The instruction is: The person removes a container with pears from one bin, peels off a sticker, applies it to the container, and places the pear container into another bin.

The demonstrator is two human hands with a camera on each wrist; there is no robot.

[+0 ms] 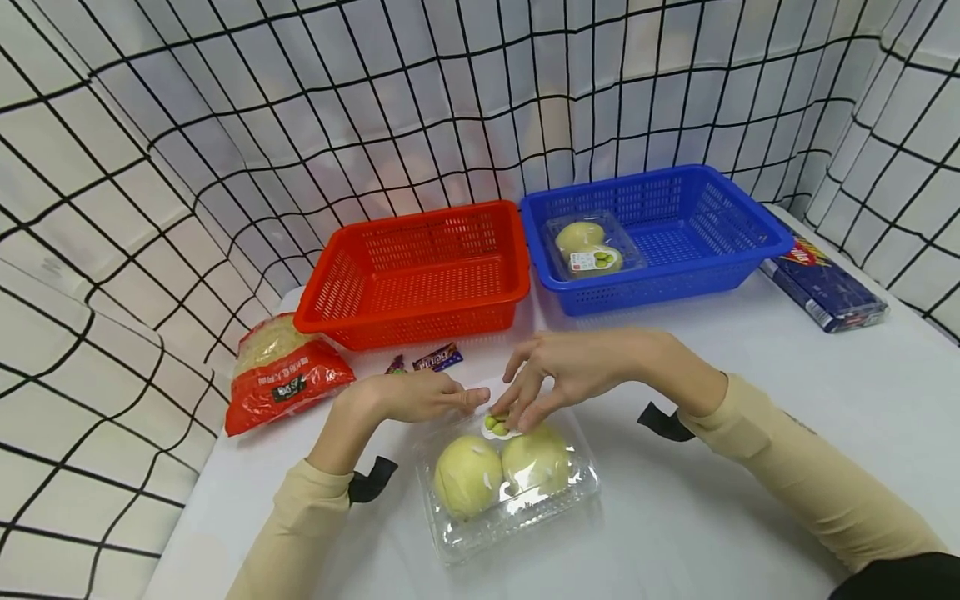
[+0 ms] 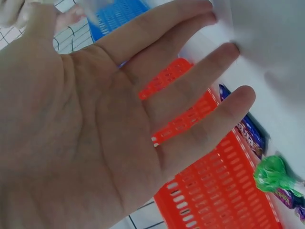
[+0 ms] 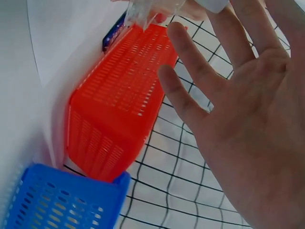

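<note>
A clear plastic box (image 1: 517,529) with two round pale-yellow fruits (image 1: 468,477) lies on the white table in front of me. A white label with a green fruit picture (image 1: 497,425) shows along its far edge. My right hand (image 1: 573,367) comes in from the right, its thumb and fingertips touching the lid at this label. My left hand (image 1: 412,396) hovers at the box's far left corner, holding nothing; in the left wrist view its fingers (image 2: 195,90) are extended and spread. The right wrist view shows the right hand's ring and little fingers (image 3: 183,90) stretched out.
Behind the hands stand a red basket (image 1: 420,325) and a blue basket (image 1: 660,287), which holds another fruit box (image 1: 626,250). Small wrapped sweets (image 1: 438,358) lie before the red one. A red-and-clear bag (image 1: 300,383) lies left, a dark-blue package (image 1: 817,283) right. Black netting (image 1: 465,121) surrounds the table.
</note>
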